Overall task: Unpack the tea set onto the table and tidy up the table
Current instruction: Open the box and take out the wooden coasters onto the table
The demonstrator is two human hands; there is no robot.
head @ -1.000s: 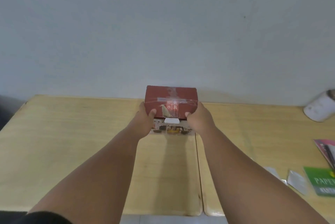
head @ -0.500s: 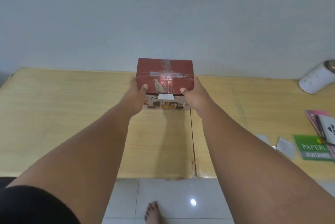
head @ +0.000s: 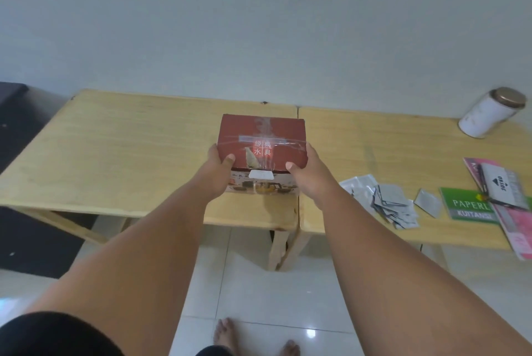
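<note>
Green booklet (head: 466, 207): PAPERL, KUITANSI; grey pack (head: 502, 188): JOYKO; red box (head: 260, 137): 水具.

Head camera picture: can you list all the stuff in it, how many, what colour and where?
box: 1, dark red, taped, at the tables' join
tables: 2, light wood, side by side against the wall
tin: 1, white, brown lid, far right
sachets: a pile, silver, right table
booklet: 1, green, right of the sachets
papers: pink, count unclear, right edge
left hand: 1, gripping the box's left side
right hand: 1, gripping its right side
feet: 2, bare, on white tiles
</note>
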